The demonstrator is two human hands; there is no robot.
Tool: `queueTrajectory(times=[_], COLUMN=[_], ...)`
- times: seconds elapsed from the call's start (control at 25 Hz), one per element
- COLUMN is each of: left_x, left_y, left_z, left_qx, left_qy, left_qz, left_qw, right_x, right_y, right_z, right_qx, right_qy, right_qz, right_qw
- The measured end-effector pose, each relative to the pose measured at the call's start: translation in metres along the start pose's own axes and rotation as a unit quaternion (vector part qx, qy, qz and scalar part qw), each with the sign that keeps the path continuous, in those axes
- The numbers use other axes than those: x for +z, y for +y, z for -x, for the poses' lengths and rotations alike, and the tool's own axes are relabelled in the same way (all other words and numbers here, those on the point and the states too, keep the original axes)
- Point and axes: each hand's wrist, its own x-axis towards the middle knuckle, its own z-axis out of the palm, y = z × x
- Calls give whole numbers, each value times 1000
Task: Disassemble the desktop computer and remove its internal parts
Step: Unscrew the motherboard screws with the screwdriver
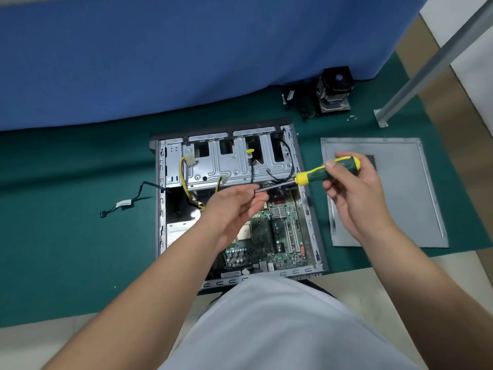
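Two hands are up over the open computer case (234,204), which lies on its side on the green mat (66,236) with the motherboard (277,236) exposed. Its side panel (400,209) sits flat just right of it. Right hand (352,188) grips the screwdriver (314,175) by its handle; left hand (234,206) pinches the shaft's tip.

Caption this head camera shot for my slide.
Right hand grips a screwdriver, left hand pinching its shaft above the open computer case.
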Motion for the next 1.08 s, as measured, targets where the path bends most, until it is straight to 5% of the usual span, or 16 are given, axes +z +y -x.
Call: queueTrajectory(times=[0.2, 0.44, 0.56, 0.72, 1.08], left_x=[18, 40, 59, 84, 109], left_y=[4, 15, 22, 26, 22], left_z=[-11, -15, -19, -26, -40], left_qx=[20, 40, 37, 19, -7], left_qy=[21, 25, 17, 4, 13], left_qz=[-50, -94, -79, 4, 3], left_qw=[998, 994, 996, 1000, 1000], right_x=[-2, -7, -2, 8, 4], right_y=[-5, -49, -56, -39, -9], right_z=[-36, -82, -90, -88, -93], right_qx=[119, 38, -31, -103, -148], right_qy=[-41, -104, -146, -223, -211], right_qz=[-115, -195, 18, 309, 419], right_qw=[985, 974, 989, 919, 871])
